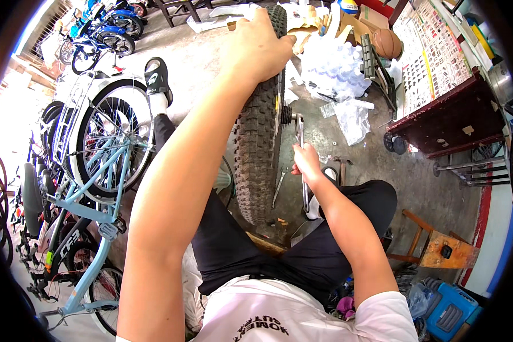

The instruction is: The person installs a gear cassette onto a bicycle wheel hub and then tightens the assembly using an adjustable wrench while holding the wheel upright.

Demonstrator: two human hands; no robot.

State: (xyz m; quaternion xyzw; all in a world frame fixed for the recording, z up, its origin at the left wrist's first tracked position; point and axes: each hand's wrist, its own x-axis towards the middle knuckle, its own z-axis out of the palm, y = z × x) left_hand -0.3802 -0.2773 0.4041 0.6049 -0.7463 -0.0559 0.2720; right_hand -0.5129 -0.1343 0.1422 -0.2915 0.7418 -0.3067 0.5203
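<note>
A bicycle wheel (256, 148) with a thick, knobby black tyre stands upright between my legs. My left hand (260, 48) grips the top of the tyre, thumb on its right side and fingers partly hidden over the far side. On the wheel's right side, a dark sprocket cluster (286, 115) surrounds the hub. A long silver wrench (300, 128) meets the hub axle there, its handle running back toward my right knee. My right hand (306, 162) is closed around the wrench's handle. How the wrench head seats on the axle is too small to tell.
A spanner (279, 185) and a hammer (342, 170) lie on the floor by the wheel. Left stands a light-blue bicycle (100, 251) among several others. Plastic wrapping (336, 68), a dark red cabinet (456, 119), a wooden stool (447, 249) and a blue case (453, 310) are right.
</note>
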